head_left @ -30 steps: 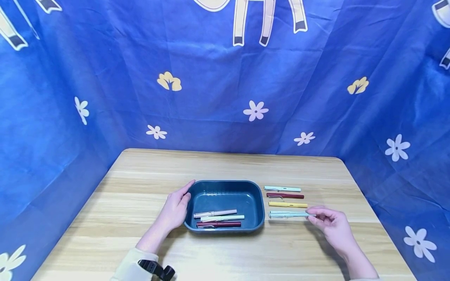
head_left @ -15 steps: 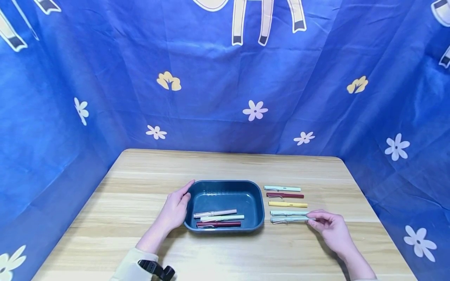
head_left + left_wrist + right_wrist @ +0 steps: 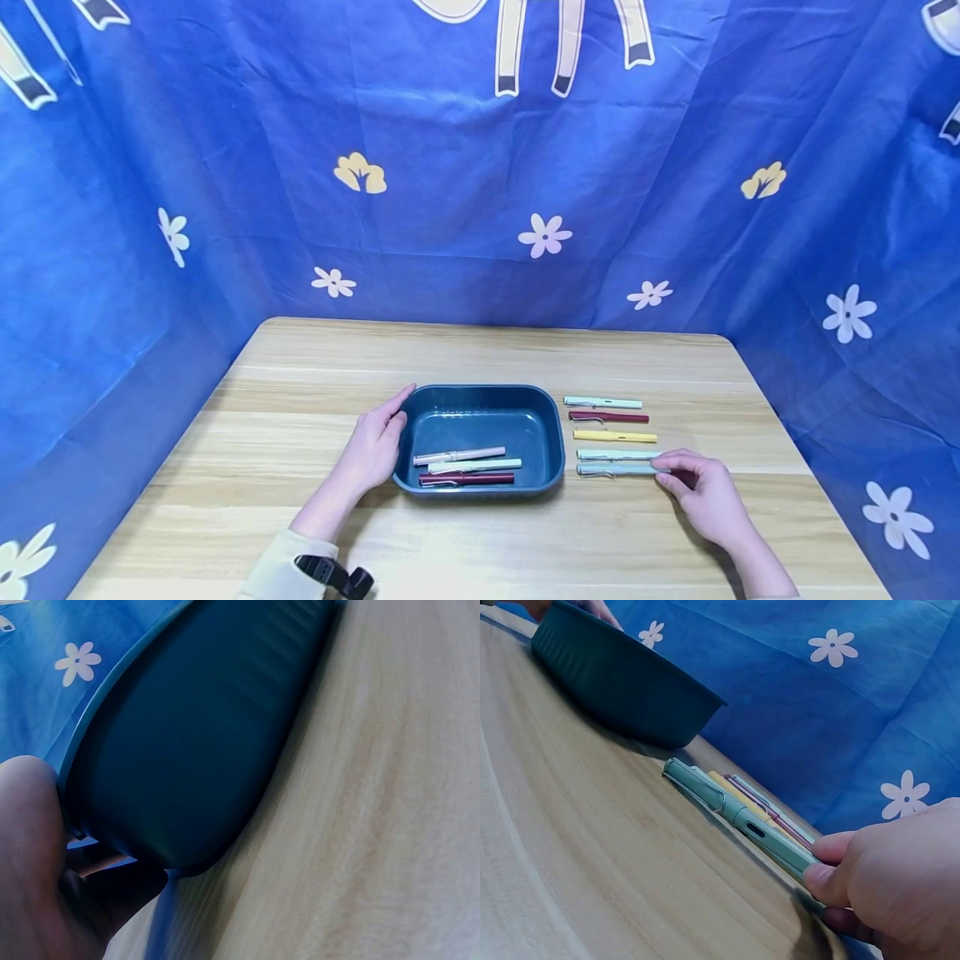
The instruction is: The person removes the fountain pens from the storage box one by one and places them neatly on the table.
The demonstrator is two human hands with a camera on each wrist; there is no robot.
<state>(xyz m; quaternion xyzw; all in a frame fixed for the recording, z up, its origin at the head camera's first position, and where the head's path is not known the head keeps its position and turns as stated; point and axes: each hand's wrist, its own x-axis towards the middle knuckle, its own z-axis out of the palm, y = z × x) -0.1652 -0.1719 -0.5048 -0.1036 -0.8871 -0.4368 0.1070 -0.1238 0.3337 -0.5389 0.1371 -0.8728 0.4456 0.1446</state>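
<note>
My left hand (image 3: 375, 446) grips the left end of a dark teal rectangular box (image 3: 557, 433); in the left wrist view, digits show on both sides of the corner of its wall (image 3: 187, 735). Inside the box, a pale grey-pink pen (image 3: 459, 456), a pale mint pen (image 3: 474, 466) and a dark red pen (image 3: 467, 479) lie along its near side. To the box's right, my right hand (image 3: 701, 496) pinches the right end of a blue-green clip pen (image 3: 735, 815) between thumb and fingers, low over the table. Close behind it lies a light mint pen (image 3: 615, 455).
Farther back in the same row lie a yellow pen (image 3: 615, 436), a dark red pen (image 3: 609, 417) and a mint pen (image 3: 603, 402). They rest on a wood-grain table (image 3: 480, 350) with a blue printed curtain (image 3: 450, 208) around its back and sides.
My right hand has drawn the blue-green pen slightly toward the near side, apart from the mint pen that it overlapped. The left hand and the box have stayed put.
</note>
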